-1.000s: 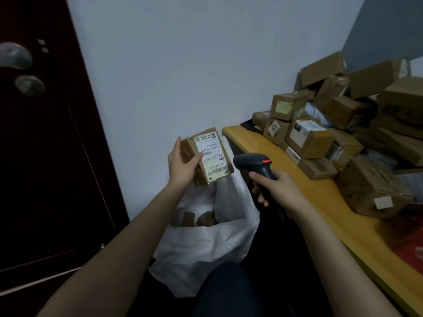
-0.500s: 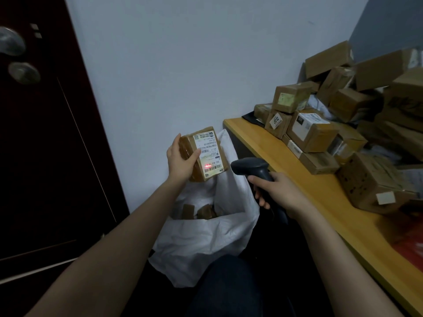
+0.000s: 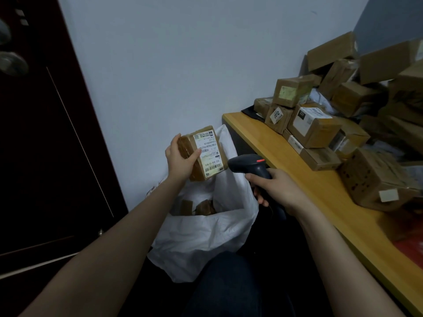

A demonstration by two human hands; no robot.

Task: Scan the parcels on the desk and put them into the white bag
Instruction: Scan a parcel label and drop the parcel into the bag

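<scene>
Pale wall (image 3: 183,65) and a dark door (image 3: 45,156) back the scene. Along the right runs a wooden desk (image 3: 320,191) heaped with brown parcels (image 3: 320,131), well apart from both hands. Beside the desk's end a white bag (image 3: 201,239) stands open, with a few boxes (image 3: 203,207) inside. Straight above its mouth the left hand (image 3: 180,161) grips one parcel (image 3: 203,154), thumb curled over the front, long axis tilted near upright, label (image 3: 209,154) turned toward the scanner (image 3: 247,167). The right hand (image 3: 279,191) is wrapped round that scanner, whose nose sits just beside the barcode end. The parcel probably only needs lowering, and the left hand is nearer.
</scene>
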